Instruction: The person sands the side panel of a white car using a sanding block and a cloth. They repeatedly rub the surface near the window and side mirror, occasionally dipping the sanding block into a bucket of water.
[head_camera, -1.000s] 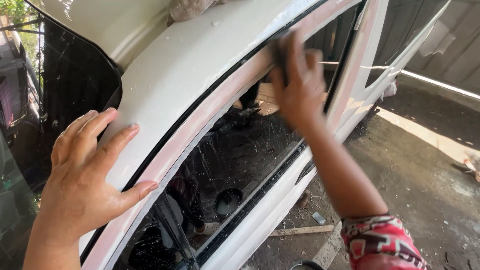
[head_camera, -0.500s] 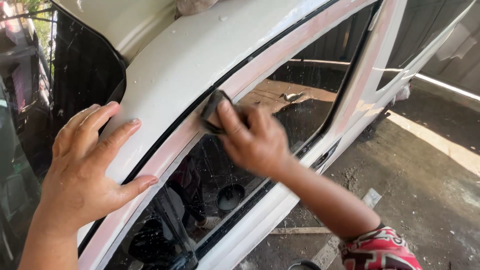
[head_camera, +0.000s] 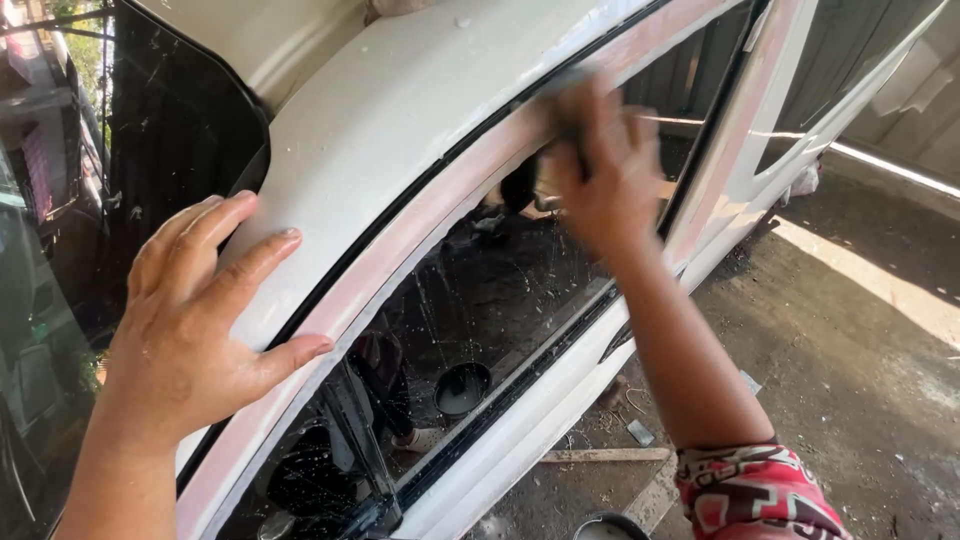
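Observation:
My left hand (head_camera: 195, 320) lies flat with fingers spread on the white roof pillar (head_camera: 400, 110) of a car. My right hand (head_camera: 600, 175) is blurred with motion and is closed on a small dark sanding pad (head_camera: 560, 125), pressed against the pinkish sanded strip (head_camera: 420, 230) that runs along the top of the door window frame. Wet side glass (head_camera: 500, 290), spattered with white drops, lies below that strip. My right arm wears a red and white patterned sleeve (head_camera: 760, 495).
The dark windscreen (head_camera: 180, 130) is at the upper left. The open door's white frame (head_camera: 750, 140) reaches toward the upper right. Below lies a grey concrete floor (head_camera: 850, 360) with a wooden stick (head_camera: 600, 455), scraps and a round tin (head_camera: 605, 527).
My right hand slid down-left along the pink strip with the pad, then back up-right to the middle of the frame. My left hand stayed on the pillar.

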